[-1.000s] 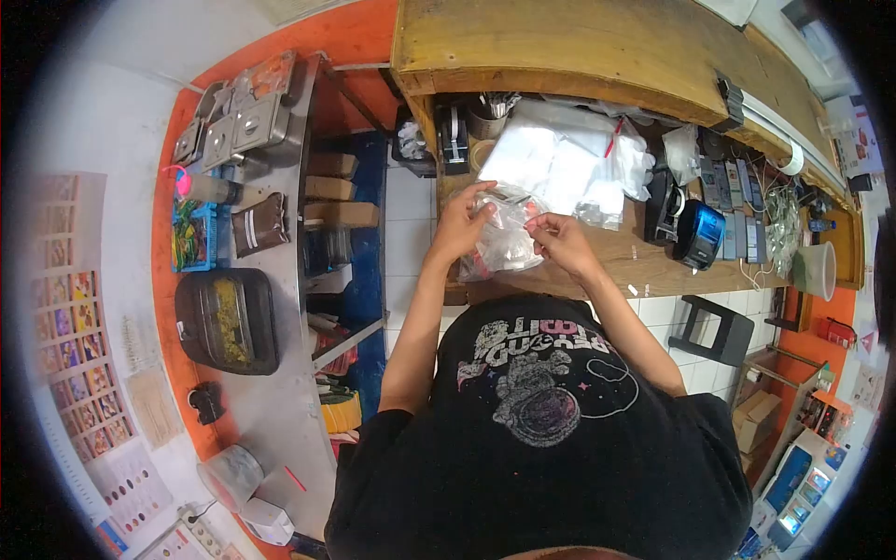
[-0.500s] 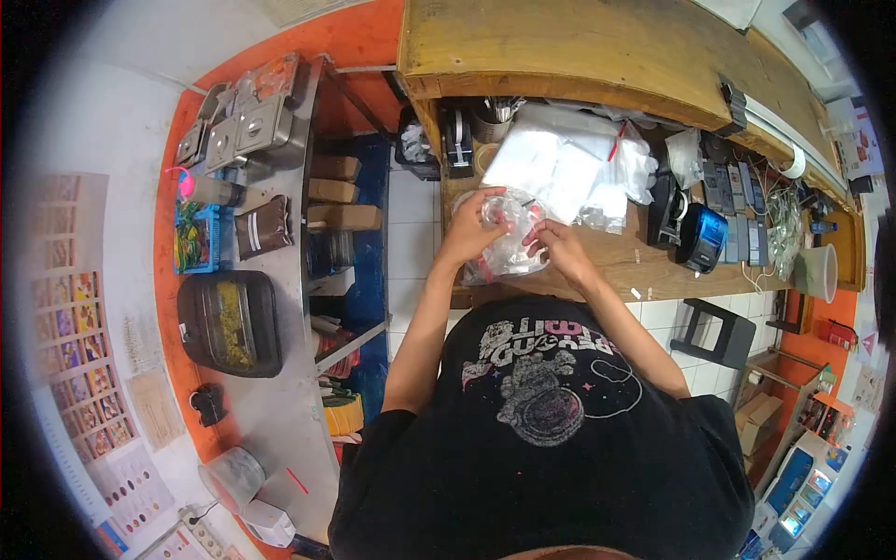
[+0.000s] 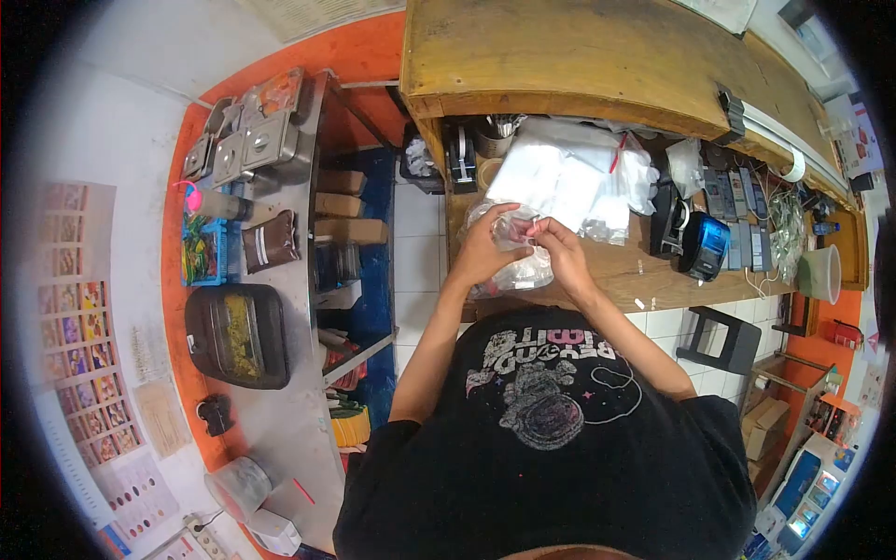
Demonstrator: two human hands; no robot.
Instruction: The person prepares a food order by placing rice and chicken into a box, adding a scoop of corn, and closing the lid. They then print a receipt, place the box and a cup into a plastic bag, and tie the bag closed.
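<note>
A clear, crumpled plastic bag (image 3: 525, 274) lies at the front edge of the wooden counter, with reddish spots showing in it. My left hand (image 3: 483, 246) curls around the bag's upper left part, thumb pointing right. From the right, my right hand (image 3: 563, 250) pinches the upper part of the bag close to the left fingertips. The bag's contents are too blurred to make out. Just behind my hands lies a stack of clear plastic sheets or bags (image 3: 551, 173).
A tape dispenser (image 3: 461, 157) and a metal cup of utensils (image 3: 495, 138) stand at the back left of the counter. To the right is a blue-black device (image 3: 706, 246). A steel side table (image 3: 297, 411) holds a black tray (image 3: 198, 322). A black stool (image 3: 721, 341) stands below.
My right hand has moved up and left, so its pinching fingers are now nearer the left fingertips. My left hand still holds the bag. The view has shifted slightly.
</note>
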